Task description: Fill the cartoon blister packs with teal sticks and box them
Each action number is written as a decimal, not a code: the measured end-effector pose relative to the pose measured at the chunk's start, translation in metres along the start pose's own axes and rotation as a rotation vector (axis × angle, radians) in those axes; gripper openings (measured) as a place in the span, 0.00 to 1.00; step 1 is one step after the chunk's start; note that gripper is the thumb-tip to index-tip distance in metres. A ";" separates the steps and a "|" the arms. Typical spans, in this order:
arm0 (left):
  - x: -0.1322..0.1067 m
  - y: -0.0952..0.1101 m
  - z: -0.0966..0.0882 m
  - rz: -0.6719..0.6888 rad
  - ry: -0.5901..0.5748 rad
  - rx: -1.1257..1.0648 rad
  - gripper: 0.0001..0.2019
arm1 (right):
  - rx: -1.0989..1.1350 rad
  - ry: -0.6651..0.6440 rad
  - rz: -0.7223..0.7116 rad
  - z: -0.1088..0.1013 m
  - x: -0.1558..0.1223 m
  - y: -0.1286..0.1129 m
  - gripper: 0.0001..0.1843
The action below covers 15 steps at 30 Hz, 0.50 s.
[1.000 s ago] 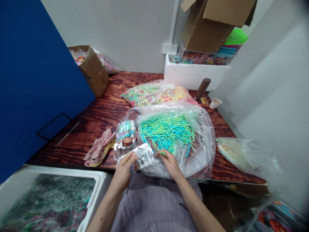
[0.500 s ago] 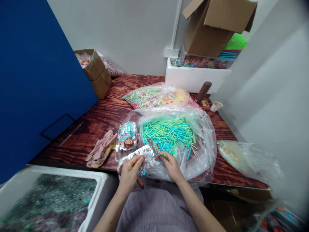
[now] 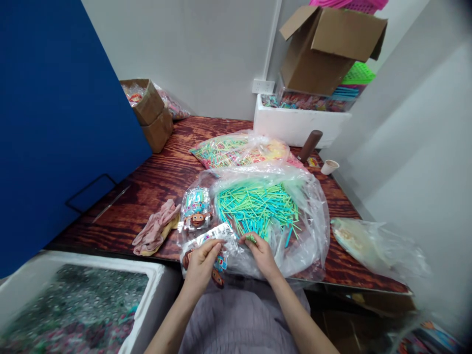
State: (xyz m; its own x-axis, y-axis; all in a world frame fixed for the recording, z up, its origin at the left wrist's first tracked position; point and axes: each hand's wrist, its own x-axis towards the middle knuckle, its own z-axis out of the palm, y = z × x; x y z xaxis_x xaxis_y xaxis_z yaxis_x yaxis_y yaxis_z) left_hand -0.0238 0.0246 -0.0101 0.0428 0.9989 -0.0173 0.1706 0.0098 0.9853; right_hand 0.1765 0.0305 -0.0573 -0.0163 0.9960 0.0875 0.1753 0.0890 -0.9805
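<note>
The desk (image 3: pixel 155 182) was dark wood, set against a white wall (image 3: pixel 202 49), with a blue panel (image 3: pixel 55 123) on your left. Your left hand (image 3: pixel 201 265) held a printed packet (image 3: pixel 212 245) at the near desk edge, with its grip closed on the packet's upper part. Your right hand (image 3: pixel 262 253) lay just beside it on the open bag (image 3: pixel 313 221). Its grip was pinched on a few green sticks (image 3: pixel 251 238); their count could not be told. These sticks were at the packet's mouth and not visibly inside it. A second packet (image 3: pixel 196 209) lay on the desk touching the bag, near the pink gloves (image 3: pixel 157 228). By judgement, one unit appeared done and one was in hand. A large loose pile in the bag was left, and a far bag (image 3: pixel 239 147) lay behind it.
</note>
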 end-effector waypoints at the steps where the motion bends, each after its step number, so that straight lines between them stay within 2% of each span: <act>1: 0.000 -0.001 0.000 0.000 -0.003 -0.001 0.13 | -0.002 0.001 0.001 0.000 0.000 0.000 0.09; 15: -0.006 -0.012 0.001 -0.061 -0.022 -0.042 0.15 | 0.002 -0.011 0.000 -0.001 0.000 0.002 0.10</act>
State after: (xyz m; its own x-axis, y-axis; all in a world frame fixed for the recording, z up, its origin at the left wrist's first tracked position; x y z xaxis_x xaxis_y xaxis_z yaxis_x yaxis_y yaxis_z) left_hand -0.0252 0.0186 -0.0221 0.0550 0.9952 -0.0811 0.1324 0.0732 0.9885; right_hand 0.1777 0.0302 -0.0592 -0.0268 0.9960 0.0853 0.1735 0.0887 -0.9808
